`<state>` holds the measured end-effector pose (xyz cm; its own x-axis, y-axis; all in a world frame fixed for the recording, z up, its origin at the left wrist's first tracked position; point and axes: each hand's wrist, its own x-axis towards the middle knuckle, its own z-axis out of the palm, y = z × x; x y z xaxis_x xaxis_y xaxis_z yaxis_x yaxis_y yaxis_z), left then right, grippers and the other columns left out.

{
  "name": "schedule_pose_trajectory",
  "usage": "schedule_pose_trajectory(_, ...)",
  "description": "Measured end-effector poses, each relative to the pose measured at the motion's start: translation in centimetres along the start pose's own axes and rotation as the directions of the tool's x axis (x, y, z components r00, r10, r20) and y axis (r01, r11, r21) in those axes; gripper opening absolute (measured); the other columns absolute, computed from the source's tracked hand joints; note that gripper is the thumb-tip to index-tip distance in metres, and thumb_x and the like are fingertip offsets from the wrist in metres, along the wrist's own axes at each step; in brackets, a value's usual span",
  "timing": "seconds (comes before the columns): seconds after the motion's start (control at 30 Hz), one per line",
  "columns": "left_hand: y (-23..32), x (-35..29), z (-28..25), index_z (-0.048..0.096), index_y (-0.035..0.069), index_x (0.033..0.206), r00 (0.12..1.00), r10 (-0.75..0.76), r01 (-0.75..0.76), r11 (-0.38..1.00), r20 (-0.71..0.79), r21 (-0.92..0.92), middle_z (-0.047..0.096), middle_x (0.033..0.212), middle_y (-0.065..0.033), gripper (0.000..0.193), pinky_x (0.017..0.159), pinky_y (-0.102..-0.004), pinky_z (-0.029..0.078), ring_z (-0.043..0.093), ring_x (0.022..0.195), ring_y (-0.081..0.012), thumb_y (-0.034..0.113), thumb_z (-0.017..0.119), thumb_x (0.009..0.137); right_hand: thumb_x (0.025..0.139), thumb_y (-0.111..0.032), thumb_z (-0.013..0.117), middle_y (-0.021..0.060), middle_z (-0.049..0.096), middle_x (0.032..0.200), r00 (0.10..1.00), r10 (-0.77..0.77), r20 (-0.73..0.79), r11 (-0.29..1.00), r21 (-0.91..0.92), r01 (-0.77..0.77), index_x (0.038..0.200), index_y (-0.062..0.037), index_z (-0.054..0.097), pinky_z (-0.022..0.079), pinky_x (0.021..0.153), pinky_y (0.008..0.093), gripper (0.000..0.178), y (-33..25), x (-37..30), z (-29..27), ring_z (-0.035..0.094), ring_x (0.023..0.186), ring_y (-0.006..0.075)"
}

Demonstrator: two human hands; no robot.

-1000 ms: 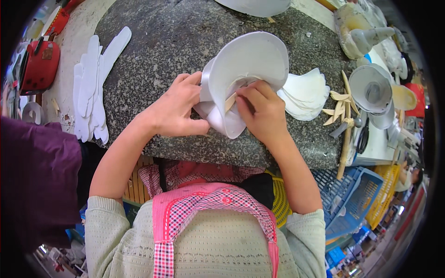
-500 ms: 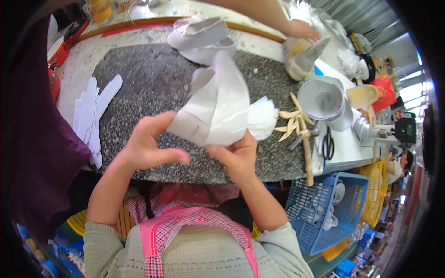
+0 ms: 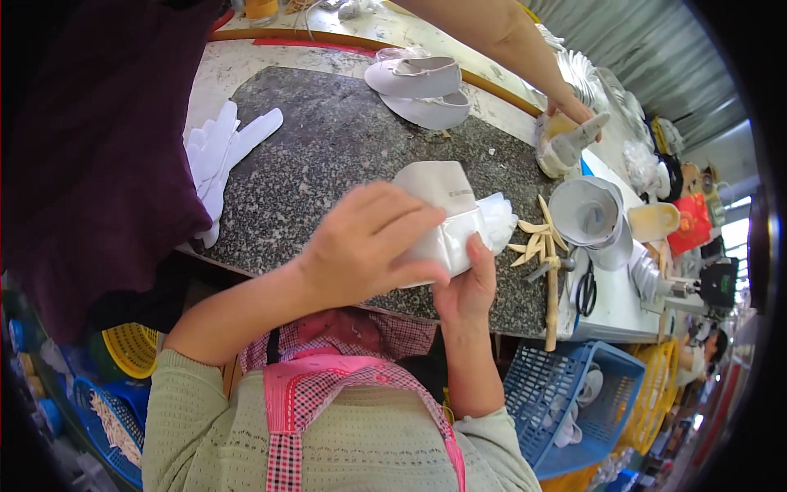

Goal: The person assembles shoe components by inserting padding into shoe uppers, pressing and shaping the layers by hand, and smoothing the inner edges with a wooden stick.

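Observation:
A white shoe upper, glossy outside with a duller lining showing, is held above the near part of the speckled stone slab. My right hand grips its lower right side, thumb on top. From the left, my left hand closes over its other side, fingers and thumb around the edge; part of the upper is hidden under it. Just beyond my right thumb lies a fanned stack of white pieces. Two pale shoes sit stacked at the slab's far edge.
White insole-shaped strips lie at left beside a person in dark purple, whose arm reaches across toward a shoe last. At right are wooden wedges, a hammer, a grey bucket, scissors and a blue basket.
The white shoe upper has tilted down and moved slightly right, its lining now showing. My left hand has come from beside it to close over it. The view has shifted left.

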<state>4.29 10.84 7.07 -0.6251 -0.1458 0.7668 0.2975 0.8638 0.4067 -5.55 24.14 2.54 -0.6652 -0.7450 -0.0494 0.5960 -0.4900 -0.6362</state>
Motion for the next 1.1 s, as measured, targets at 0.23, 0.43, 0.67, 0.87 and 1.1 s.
schedule_pose_trajectory(0.23,0.2,-2.1,1.4,0.067,0.005,0.096,0.926,-0.375,0.375,0.911,0.037,-0.170,0.065,0.080,-0.0083,0.043,0.066,-0.0313,0.047,0.061,0.069,-0.0217,0.022,0.081,0.060,0.082,-0.013,0.058,0.0153,0.045,0.127,0.988,-0.156,-0.015,0.988,-0.021,0.155,0.134,0.0004,0.030,0.038,0.101,0.0448,0.061,1.5,-0.3,0.2,0.046,0.117,0.0294)
schedule_pose_trajectory(0.43,-1.2,-1.7,1.1,0.065,0.008,0.087,0.830,-0.491,0.548,0.806,0.266,-0.223,0.063,0.076,-0.0066,0.028,0.068,-0.0364,0.046,0.061,0.072,-0.0247,0.018,0.076,0.064,0.072,-0.005,0.070,0.0117,0.057,0.113,0.951,-0.298,0.084,0.952,-0.043,0.303,0.118,0.0015,0.051,0.045,0.091,0.0391,0.051,2.3,1.4,-2.1,0.056,0.103,0.0242)
schedule_pose_trajectory(0.67,-3.2,-0.1,1.0,0.059,0.006,0.068,0.900,-0.323,0.390,0.897,0.292,-0.210,0.056,0.065,-0.0030,0.025,0.055,-0.0307,0.036,0.051,0.057,-0.0201,0.016,0.080,0.059,0.068,-0.002,0.073,0.0112,0.059,0.109,0.923,-0.342,0.174,0.920,-0.140,0.367,0.115,0.0019,0.053,0.047,0.087,0.0365,0.051,2.2,2.7,-3.5,0.058,0.101,0.0214)
schedule_pose_trajectory(0.87,-6.6,-0.1,0.3,0.064,0.002,0.080,0.555,-0.359,0.794,0.497,0.750,-0.350,0.058,0.069,-0.0076,0.027,0.057,-0.0272,0.042,0.056,0.061,-0.0206,0.016,0.079,0.062,0.073,-0.016,0.067,0.0143,0.050,0.122,0.995,0.042,0.086,0.999,0.012,-0.043,0.129,0.0012,0.036,0.043,0.095,0.0405,0.067,1.5,3.6,-3.0,0.053,0.110,0.0267)
schedule_pose_trajectory(1.1,-5.5,-1.1,0.6,0.062,0.001,0.090,0.836,-0.397,0.505,0.827,0.378,-0.248,0.060,0.077,-0.0090,0.028,0.066,-0.0322,0.047,0.061,0.073,-0.0229,0.012,0.075,0.068,0.075,-0.016,0.065,0.0134,0.053,0.115,0.973,-0.224,-0.056,0.897,-0.402,0.183,0.126,0.0014,0.038,0.044,0.093,0.0401,0.061,3.7,3.8,-1.5,0.054,0.107,0.0250)
